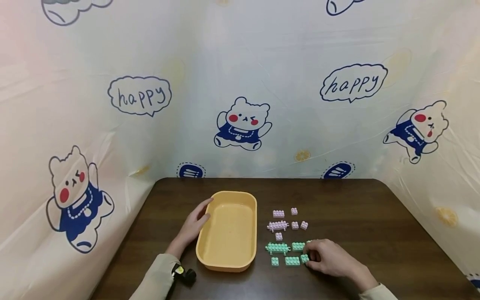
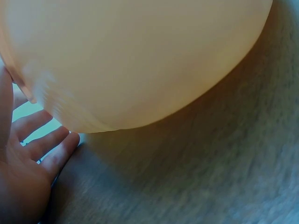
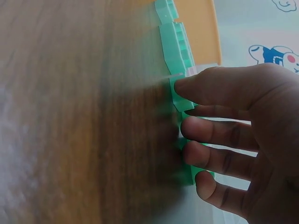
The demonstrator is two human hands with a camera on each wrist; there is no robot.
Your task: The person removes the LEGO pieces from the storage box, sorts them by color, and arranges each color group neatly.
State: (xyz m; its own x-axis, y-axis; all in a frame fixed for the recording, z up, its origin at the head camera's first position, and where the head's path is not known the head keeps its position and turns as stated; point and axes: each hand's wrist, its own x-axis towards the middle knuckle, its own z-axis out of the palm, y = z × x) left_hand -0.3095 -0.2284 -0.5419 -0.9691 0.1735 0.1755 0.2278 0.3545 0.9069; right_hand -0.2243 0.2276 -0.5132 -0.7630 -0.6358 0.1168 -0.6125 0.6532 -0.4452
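Note:
My left hand point(image 1: 192, 225) rests against the left side of an empty yellow plastic tray point(image 1: 226, 266), its fingers stretched out along the outer wall. In the left wrist view the tray's wall point(image 2: 154, 60) fills the top, with the fingertips touching it. On the tray's right, my right hand point(image 1: 331, 259) pinches a small square green toy brick point(image 1: 304, 258) between thumb and forefinger, low at the table. Beside it lie a longer green brick point(image 1: 292, 261) and another green brick point(image 1: 298, 246). The right wrist view shows the thumb on the green brick point(image 3: 180, 95); the forefinger is mostly hidden.
A green piece with side pegs point(image 1: 278, 248) and a small green brick point(image 1: 275, 261) lie nearer the tray. Behind them are a pink pegged piece point(image 1: 277, 226), a longer pink brick point(image 1: 278, 213) and several small pink bricks point(image 1: 295, 225). A printed curtain point(image 1: 292, 137) surrounds the brown table point(image 1: 348, 216).

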